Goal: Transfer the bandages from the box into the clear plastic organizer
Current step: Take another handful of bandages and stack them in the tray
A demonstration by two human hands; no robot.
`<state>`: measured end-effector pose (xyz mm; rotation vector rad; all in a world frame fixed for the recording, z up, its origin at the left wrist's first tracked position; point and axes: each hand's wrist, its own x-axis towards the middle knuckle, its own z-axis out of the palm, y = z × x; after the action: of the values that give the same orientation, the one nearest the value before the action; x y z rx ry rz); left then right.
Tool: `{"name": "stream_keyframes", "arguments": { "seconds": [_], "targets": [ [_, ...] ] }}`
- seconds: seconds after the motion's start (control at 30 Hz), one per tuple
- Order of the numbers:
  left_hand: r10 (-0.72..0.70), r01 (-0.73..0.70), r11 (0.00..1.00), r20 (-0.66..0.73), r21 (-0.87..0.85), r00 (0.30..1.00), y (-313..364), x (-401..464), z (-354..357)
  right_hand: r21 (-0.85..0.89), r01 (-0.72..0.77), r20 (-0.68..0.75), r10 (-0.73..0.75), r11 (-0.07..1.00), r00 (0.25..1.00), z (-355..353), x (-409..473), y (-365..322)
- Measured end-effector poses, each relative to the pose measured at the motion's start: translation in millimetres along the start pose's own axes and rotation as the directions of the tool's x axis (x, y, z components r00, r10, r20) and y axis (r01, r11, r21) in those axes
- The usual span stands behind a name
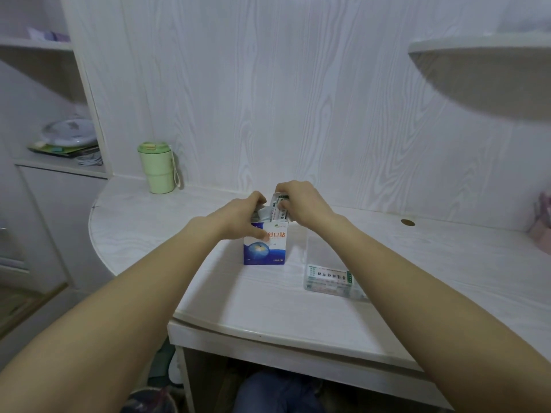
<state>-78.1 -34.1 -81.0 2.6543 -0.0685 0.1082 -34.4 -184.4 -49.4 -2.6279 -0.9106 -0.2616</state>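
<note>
— Two hands were at the box [264, 248], which stood upright on the desk [208, 281]. State of each?

— The left hand [244, 217] gripped the box's top edge and flap, apparently to steady it. The right hand [298, 204] pinched a bunch of bandages [280, 208] at the open mouth, partly drawn out.

— And the organizer [331, 281]?

— It lay just right of the box, under the right forearm, some bandages already inside; judged near enough for a short carry.

— Other items?

— A green cup [156, 166] stood well apart, by the wall.
</note>
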Motion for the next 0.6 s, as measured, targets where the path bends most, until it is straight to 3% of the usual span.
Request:
{"name": "stream_keyframes", "arguments": {
  "seconds": [0.17, 0.37, 0.47, 0.6],
  "targets": [
    [-0.03, 0.016, 0.963, -0.047, -0.27, 0.998, 9.4, 0.1, -9.8, 0.054, 0.017, -0.045, -0.014, 0.998, 0.999, -11.7, 9.6, 5.8],
    [-0.009, -0.015, 0.975, -0.104, -0.223, 0.995, 28.6, 8.0, -16.2, 0.286, 0.005, -0.167, 0.045, 0.958, 0.985, -32.7, 8.3, 18.3],
    [-0.002, -0.031, 0.957, -0.111, -0.289, 0.994, 40.3, 10.7, -15.9, 0.535, -0.003, -0.172, 0.113, 0.845, 0.979, -40.1, 1.3, 20.9],
    [0.072, -0.121, 0.955, -0.184, -0.271, 0.98, 57.0, 6.4, -18.3, 0.811, -0.045, -0.089, 0.198, 0.584, 0.976, -48.3, -13.0, 25.4]
  ]
}}
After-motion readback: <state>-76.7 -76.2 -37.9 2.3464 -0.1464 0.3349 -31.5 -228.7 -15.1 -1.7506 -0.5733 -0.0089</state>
